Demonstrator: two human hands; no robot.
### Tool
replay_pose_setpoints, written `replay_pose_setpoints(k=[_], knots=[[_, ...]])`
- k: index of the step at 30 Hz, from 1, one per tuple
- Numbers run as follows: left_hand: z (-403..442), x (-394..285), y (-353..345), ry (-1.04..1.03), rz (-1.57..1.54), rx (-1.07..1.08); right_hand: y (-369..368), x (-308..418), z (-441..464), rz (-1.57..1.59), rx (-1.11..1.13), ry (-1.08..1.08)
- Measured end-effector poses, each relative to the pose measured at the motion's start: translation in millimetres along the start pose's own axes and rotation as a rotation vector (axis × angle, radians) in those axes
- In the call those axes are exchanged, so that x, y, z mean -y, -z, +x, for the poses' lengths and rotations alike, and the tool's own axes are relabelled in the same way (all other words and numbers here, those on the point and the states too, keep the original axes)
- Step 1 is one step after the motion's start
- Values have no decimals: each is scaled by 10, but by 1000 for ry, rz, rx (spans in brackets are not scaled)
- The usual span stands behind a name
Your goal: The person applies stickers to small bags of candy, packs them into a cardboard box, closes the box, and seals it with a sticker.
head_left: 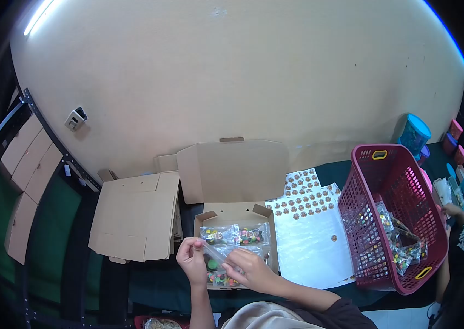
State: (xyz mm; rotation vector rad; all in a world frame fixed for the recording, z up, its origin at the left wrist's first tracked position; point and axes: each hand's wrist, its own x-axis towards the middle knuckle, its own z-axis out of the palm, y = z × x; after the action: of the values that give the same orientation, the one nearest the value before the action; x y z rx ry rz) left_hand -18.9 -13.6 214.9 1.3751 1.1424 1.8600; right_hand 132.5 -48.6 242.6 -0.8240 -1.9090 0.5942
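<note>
My left hand (191, 261) is closed in a pinch on one end of a clear plastic packet (214, 251). The fingers of my right hand (252, 270) are closed on the packet's other side. Whatever the packet holds is hard to make out. Both hands hover over the front of an open cardboard box (223, 210), its lid (232, 171) standing up against the wall. Inside lie several clear packets of colourful round sweets (254, 234), partly hidden by my hands.
Right of the box lie sheets of round stickers (314, 260), then a maroon basket (364, 219) with more sweet packets. Flattened cardboard boxes (125, 216) are stacked at the left. A co-worker's hand (451, 210) and blue and pink tubs (417, 130) are at far right.
</note>
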Motion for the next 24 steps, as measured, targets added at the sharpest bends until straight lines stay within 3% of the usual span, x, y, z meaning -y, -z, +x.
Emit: replay_pose_setpoints(k=[5,7,9,11,12,13,14,15,16,17,19,24], knots=[[2,62,12,-37,32,-48,-8,-28,-64,57,-5,-10],[3,100,13,-44,43,-45,20,-71,-103,176,45,-144],[-17,128,-9,38,-23,28,85,-215,-158,181,60,-138],[-23,175,-27,60,-56,174,111,-410,-246,450,-3,-337],[-55,140,-48,43,-57,212,183,-413,-242,453,1,-334],[-86,90,-82,26,-60,252,284,-401,-204,666,-78,-455],[-124,64,-73,-114,111,304,372,-409,-182,878,-160,-577],[-188,65,-45,-251,281,354,438,-449,-181,877,-158,-579],[-271,114,22,-215,344,503,498,-507,-185,910,-271,-653],[-331,154,49,-212,342,505,547,-574,-205,942,-388,-727],[-424,185,55,-242,318,685,604,-785,-284,1081,-447,-734],[-548,398,9,-230,443,642,535,-1040,-524,1203,-428,-851]])
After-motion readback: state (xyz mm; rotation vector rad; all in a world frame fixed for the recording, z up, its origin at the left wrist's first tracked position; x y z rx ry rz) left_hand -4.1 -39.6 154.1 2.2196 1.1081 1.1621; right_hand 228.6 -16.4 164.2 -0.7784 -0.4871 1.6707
